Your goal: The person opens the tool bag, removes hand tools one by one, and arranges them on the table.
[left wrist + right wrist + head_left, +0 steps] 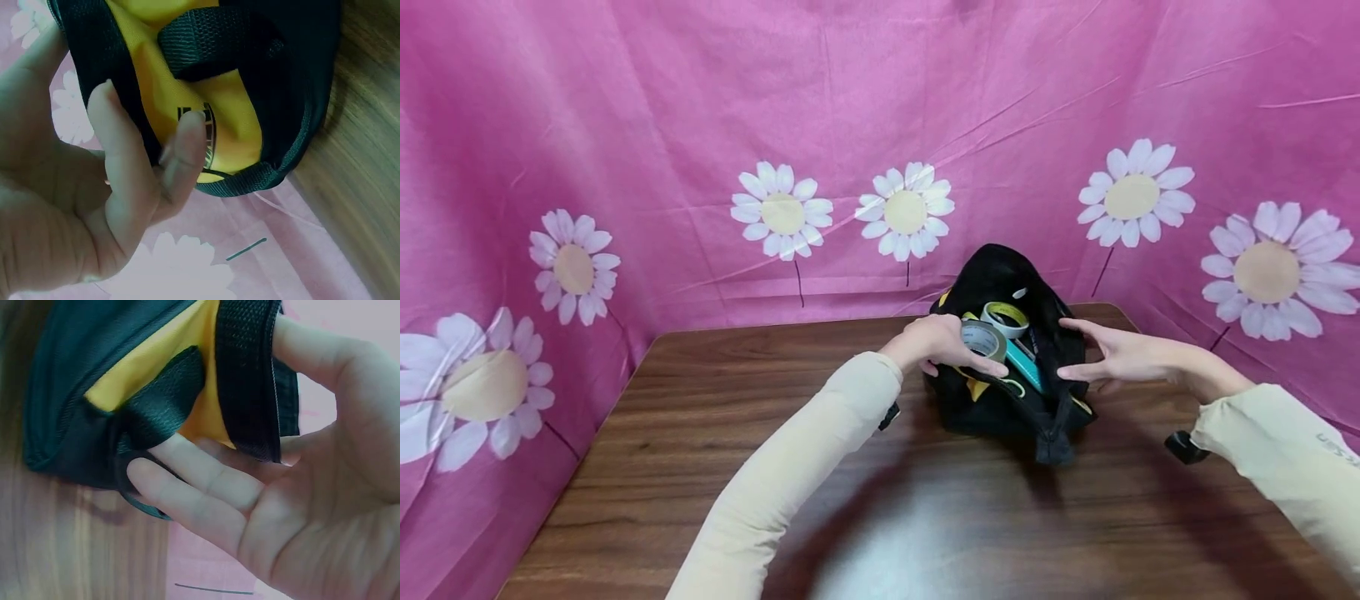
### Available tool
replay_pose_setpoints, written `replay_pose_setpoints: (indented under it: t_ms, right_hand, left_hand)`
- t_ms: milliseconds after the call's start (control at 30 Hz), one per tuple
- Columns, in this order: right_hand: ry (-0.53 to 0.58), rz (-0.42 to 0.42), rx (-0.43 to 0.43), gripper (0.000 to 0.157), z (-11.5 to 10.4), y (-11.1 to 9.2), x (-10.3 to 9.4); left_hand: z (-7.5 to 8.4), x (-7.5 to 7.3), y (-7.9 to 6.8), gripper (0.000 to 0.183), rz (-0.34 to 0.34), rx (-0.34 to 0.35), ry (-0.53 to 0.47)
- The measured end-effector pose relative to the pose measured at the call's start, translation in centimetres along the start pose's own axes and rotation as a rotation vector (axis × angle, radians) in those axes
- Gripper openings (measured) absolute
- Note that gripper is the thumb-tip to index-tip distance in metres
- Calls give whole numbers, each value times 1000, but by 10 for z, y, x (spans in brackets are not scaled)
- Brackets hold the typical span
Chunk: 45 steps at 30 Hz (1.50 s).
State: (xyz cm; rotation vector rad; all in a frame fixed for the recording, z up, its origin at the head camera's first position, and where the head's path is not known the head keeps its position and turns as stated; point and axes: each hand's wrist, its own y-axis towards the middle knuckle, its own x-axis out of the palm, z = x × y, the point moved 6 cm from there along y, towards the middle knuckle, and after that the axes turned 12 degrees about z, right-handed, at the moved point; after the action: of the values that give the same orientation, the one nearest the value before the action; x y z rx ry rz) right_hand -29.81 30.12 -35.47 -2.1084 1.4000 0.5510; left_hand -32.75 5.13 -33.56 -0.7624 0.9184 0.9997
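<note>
A black and yellow tool bag (973,417) stands with its mouth open on the table. Inside lie a brown tape roll (1000,346), a white and yellow tape roll (1009,332) and a long teal object (1024,367) whose kind I cannot tell. My left hand (943,342) holds the bag's left rim, thumb over the edge and fingers along the yellow side (244,119). At the opposite rim, my right hand (1123,354) grips the edge between thumb and fingers. Two of its fingers reach the black strap (165,403) on that side.
The brown wooden table (715,400) carries the bag near its back right edge. Behind and at both sides hangs a pink cloth (685,108) with white flowers. A zipper end (1055,447) droops from the bag's front.
</note>
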Motion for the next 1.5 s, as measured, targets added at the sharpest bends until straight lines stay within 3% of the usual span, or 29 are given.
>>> replay_pose_setpoints:
  t_ms: [200,333,467,600,733,833,967,1067,1167,1267,1367,1500]
  right_hand:
    - [-26,-16,11,112,7,3,16]
    - [-40,6,-8,114,10,4,23]
    - [-7,25,-19,111,16,4,26]
    - [71,19,-22,107,21,3,29]
    - [100,25,-23,106,22,2,31]
    - [100,38,-14,107,21,1,33]
    - [70,64,-5,107,19,1,35]
    - [27,96,9,107,17,1,36]
    - [-2,140,-4,110,15,0,36]
    - [30,160,-37,112,16,-2,37]
    - [123,148,-25,111,21,-3,38]
    - [235,147,3,108,29,-7,39]
  left_hand:
    - [-1,11,-6,92,5,22,190]
    - [-7,14,-12,100,40,17,230]
    - [-14,16,-18,93,58,22,220]
    - [-21,17,-22,81,28,-8,106]
    - [-25,24,-25,74,-81,-82,-183]
    - [-22,29,-26,58,-124,-98,-328]
    - [-14,34,-22,49,-70,-69,-319]
    - [-8,34,-22,47,-17,-65,-376]
    - [-7,34,-21,61,20,-42,-440]
    - [-14,35,-20,82,63,12,-406]
    - [-25,36,-22,85,117,65,-346]
    - [-37,38,-27,88,164,77,-298]
